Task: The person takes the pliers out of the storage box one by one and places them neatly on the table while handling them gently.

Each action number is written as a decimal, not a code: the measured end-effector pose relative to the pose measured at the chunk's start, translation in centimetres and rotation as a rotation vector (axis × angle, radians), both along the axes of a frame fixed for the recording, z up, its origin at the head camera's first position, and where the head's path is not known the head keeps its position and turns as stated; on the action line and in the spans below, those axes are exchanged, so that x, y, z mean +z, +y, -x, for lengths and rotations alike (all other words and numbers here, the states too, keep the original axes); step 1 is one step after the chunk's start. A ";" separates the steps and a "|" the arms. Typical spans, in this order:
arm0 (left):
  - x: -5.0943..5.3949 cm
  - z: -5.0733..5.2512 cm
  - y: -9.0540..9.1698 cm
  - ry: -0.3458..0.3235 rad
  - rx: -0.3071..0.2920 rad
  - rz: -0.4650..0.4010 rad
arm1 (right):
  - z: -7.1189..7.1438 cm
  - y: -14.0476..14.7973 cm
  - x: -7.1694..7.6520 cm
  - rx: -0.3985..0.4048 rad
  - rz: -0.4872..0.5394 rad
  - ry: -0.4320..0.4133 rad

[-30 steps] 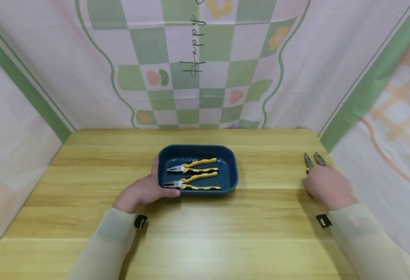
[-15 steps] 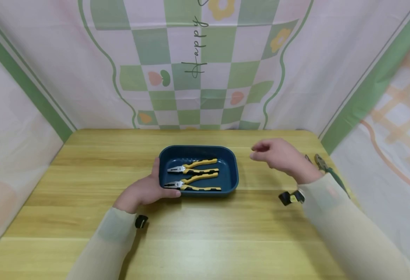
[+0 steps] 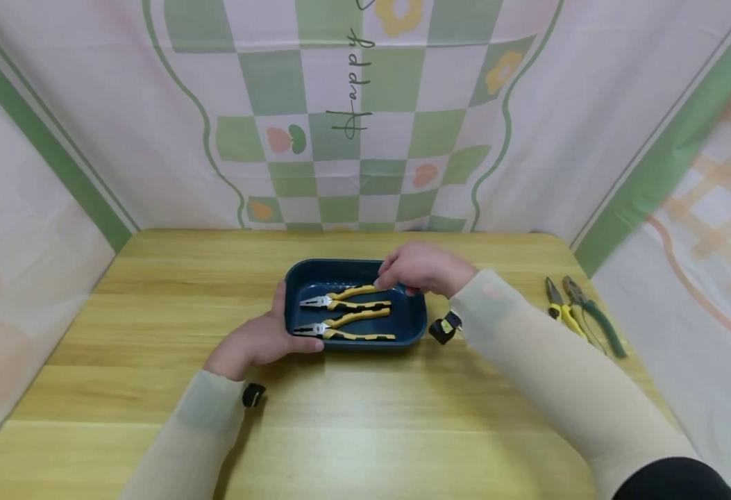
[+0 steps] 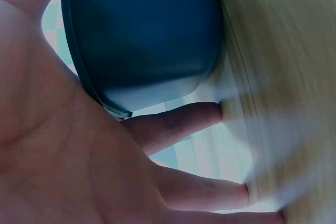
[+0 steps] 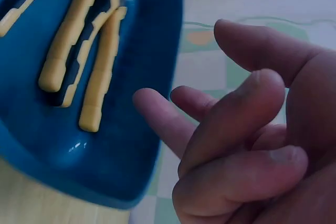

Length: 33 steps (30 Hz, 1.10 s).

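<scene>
A dark blue tray (image 3: 371, 346) on the wooden table holds two combination pliers with yellow-and-black handles, the far pair (image 3: 340, 295) and the near pair (image 3: 355, 314), jaws to the left. My left hand (image 3: 255, 344) rests against the tray's left end, thumb along the front rim. In the left wrist view its fingers (image 4: 173, 124) are straight and spread, tips near the table. Over the tray's far right corner is my right hand (image 3: 424, 269), close to the far pliers' handle end. The right wrist view shows loosely bent fingers (image 5: 231, 124), apart from the handles.
At the table's right edge lie yellow-handled needle-nose pliers (image 3: 561, 310) and green-handled pliers (image 3: 599, 316), side by side. Patterned cloth (image 3: 377, 139) hangs behind the table and on both sides. A black rounded object (image 3: 677, 479) shows at the bottom right.
My right hand has moved left from the pliers at the right edge to the tray, uncovering those pliers. My left hand and the tray have stayed in place.
</scene>
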<state>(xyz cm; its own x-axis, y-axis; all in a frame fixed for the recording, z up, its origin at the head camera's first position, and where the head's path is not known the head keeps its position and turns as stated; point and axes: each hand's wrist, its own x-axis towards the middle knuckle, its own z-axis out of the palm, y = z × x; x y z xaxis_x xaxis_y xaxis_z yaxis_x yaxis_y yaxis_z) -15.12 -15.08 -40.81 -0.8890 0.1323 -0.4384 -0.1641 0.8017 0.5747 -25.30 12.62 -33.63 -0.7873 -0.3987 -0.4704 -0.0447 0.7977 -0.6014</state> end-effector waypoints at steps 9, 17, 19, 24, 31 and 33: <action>-0.1 0.0 -0.1 -0.006 0.013 -0.012 | 1.5 -3.3 -1.3 0.122 -0.161 0.089; -0.2 0.1 -0.1 0.001 0.013 -0.029 | 2.2 -5.1 -2.3 0.070 -0.247 0.111; -0.1 0.1 -0.1 0.002 0.013 -0.027 | 2.2 -5.4 -2.4 0.046 -0.252 0.106; 0.1 0.0 0.0 0.011 0.017 -0.035 | 2.0 -6.0 -2.6 0.067 -0.287 0.107; 0.1 0.1 0.0 0.015 0.018 -0.046 | 1.5 -7.0 -3.6 0.258 -0.406 0.245; 0.0 0.1 0.0 0.014 0.015 -0.046 | 1.4 -7.3 -4.0 0.283 -0.451 0.292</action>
